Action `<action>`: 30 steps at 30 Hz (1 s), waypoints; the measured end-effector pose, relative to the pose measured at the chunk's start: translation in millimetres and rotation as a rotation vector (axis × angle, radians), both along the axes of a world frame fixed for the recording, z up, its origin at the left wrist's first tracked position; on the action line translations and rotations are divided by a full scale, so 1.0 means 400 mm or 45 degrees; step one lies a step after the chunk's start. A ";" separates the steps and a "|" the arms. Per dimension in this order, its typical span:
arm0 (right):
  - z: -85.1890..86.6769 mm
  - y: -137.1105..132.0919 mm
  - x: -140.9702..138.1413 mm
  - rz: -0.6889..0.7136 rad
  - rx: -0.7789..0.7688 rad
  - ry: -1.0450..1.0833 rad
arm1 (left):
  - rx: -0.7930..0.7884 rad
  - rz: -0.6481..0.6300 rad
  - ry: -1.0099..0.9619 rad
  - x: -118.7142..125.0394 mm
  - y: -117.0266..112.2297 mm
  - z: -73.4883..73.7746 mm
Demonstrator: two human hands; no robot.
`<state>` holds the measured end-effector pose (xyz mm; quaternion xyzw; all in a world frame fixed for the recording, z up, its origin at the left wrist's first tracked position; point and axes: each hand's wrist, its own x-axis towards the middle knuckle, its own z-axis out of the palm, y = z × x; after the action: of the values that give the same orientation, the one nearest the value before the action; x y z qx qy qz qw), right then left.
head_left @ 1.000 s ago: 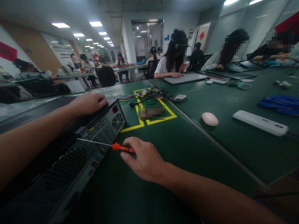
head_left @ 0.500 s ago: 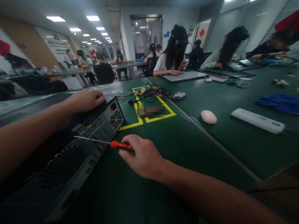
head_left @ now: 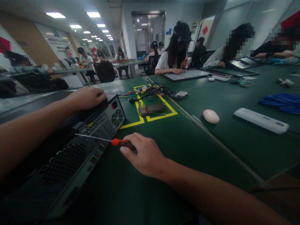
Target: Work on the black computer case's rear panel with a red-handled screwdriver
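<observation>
A black desktop computer case [head_left: 103, 125] lies on the left, its metal back with a fan grille [head_left: 117, 116] facing right. My left hand [head_left: 90, 98] rests on its upper surface near the rear edge, fingers bent and together against it. My right hand [head_left: 145, 156] is closed around the orange and black handle of a screwdriver [head_left: 116, 142]. The long thin shaft points left across the case's back, its tip by the rear edge near the middle. Whether that tip sits in a screw is too small to tell.
Beyond the case lie tangled cables [head_left: 157, 90] and a blurred-out object [head_left: 152, 109] by yellow tape [head_left: 161, 117] on the green table [head_left: 187, 147]. To the right are a pale rounded object [head_left: 211, 116], a white bar-shaped device [head_left: 261, 120] and blue cloth [head_left: 281, 102]. Other people sit opposite.
The screwdriver handle has turned in my right hand: more of its black side shows now. My left hand stays on the case. The whole view has shifted slightly.
</observation>
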<state>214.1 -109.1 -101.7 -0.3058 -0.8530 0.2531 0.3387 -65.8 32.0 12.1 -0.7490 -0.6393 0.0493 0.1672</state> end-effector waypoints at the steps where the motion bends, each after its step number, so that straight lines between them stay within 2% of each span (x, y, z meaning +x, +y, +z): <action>1: 0.000 0.000 0.000 0.003 -0.008 0.004 | 0.003 0.000 -0.001 0.000 0.000 0.000; 30: 0.005 -0.006 -0.002 0.003 -0.076 0.009 | -0.004 0.011 -0.016 -0.004 0.004 -0.004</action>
<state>213.4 -111.6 -99.6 -0.3137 -0.8443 0.2799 0.3323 -67.4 33.6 10.7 -0.7467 -0.6435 0.0464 0.1619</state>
